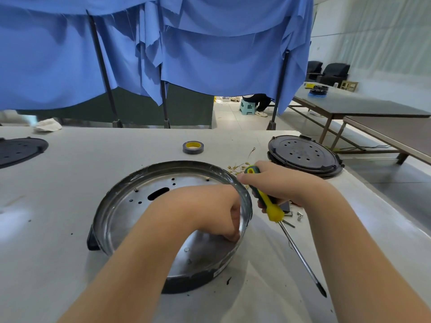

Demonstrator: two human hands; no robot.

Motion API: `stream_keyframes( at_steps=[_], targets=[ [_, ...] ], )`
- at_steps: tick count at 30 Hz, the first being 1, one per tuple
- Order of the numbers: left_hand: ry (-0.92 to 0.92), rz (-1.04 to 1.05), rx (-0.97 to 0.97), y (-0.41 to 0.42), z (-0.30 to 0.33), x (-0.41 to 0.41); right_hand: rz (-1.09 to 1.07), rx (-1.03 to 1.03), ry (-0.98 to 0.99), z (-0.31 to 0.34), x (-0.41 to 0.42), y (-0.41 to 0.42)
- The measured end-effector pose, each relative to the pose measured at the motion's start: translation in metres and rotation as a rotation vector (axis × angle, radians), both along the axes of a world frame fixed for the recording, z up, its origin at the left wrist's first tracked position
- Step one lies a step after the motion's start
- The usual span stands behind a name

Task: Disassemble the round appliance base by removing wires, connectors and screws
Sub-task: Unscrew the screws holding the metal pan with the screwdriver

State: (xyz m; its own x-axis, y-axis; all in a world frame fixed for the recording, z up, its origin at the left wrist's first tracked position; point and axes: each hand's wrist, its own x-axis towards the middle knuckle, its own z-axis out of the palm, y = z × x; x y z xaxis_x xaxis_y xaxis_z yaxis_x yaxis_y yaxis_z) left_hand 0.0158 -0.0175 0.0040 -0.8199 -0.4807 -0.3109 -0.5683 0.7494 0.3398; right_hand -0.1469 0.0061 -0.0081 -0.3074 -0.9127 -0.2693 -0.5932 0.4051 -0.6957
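The round appliance base (130,206) sits on the white table (58,264) right in front of the person, open side up. The left hand (224,215) reaches inside by the right-hand wall, fingers curled down onto something small — what it pinches, I cannot tell. The right hand (282,183) grips the yellow-handled screwdriver (270,203), tip hanging off toward the table's near edge. Likely risks: the thin metal rim scraping the left wrist, or the loose screws (294,216) beside the base rolling away.
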Motion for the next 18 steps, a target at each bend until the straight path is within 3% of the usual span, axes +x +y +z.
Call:
stream_keyframes(
  at_steps=[8,18],
  targets=[
    [-0.083,0.008,0.001,0.0032,-0.0001,-0.0014,0.089,0.064,0.16,-0.0012,0.0049,-0.0006],
    [0.02,0.016,-0.017,0.002,0.008,0.0037,0.102,0.053,0.188,0.0001,0.0064,0.0022]
  ],
)
